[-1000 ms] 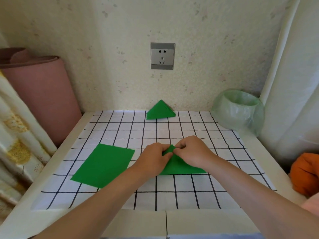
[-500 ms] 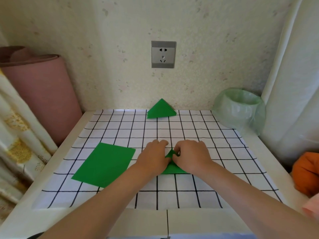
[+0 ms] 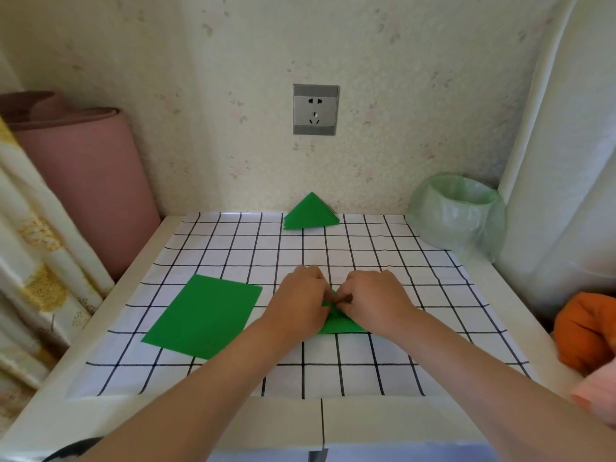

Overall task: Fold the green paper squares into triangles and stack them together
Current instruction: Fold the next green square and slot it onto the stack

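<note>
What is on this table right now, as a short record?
surface: checked mat
being folded: paper, partly under both hands
left hand: pinches the paper's top
right hand: pinches the paper's top
unfolded: flat sheet, left of the hands
finished: triangle stack, far edge by the wall
nearby: bin with a green bag, far right

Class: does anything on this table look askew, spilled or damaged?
Only the flat green paper square lies askew, slanted against the grid lines of the black-and-white checked cloth. Nothing looks spilled or torn.
</note>
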The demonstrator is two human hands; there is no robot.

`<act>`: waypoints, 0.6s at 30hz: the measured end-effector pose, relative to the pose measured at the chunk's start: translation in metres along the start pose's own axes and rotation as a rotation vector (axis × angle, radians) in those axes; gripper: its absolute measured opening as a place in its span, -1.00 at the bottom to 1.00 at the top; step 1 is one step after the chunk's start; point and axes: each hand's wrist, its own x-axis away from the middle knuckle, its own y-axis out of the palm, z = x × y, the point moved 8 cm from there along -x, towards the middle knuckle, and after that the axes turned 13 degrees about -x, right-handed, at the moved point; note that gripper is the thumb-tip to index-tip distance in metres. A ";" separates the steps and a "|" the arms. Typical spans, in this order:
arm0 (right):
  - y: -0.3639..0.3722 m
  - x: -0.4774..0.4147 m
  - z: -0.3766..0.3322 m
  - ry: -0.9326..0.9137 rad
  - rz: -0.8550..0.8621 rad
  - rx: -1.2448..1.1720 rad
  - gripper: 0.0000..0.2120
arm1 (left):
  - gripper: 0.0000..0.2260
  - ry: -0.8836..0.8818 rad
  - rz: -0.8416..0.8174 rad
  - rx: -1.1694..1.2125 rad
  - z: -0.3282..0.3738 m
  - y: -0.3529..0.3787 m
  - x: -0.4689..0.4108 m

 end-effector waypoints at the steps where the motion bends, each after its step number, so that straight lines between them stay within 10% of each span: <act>1: 0.000 0.001 0.000 0.001 0.001 0.000 -0.78 | -0.88 0.017 -0.001 -0.002 0.002 -0.002 0.002; 18: 0.006 0.011 -0.001 -0.014 0.060 0.024 -0.76 | -0.74 0.196 -0.016 -0.069 0.035 0.008 0.061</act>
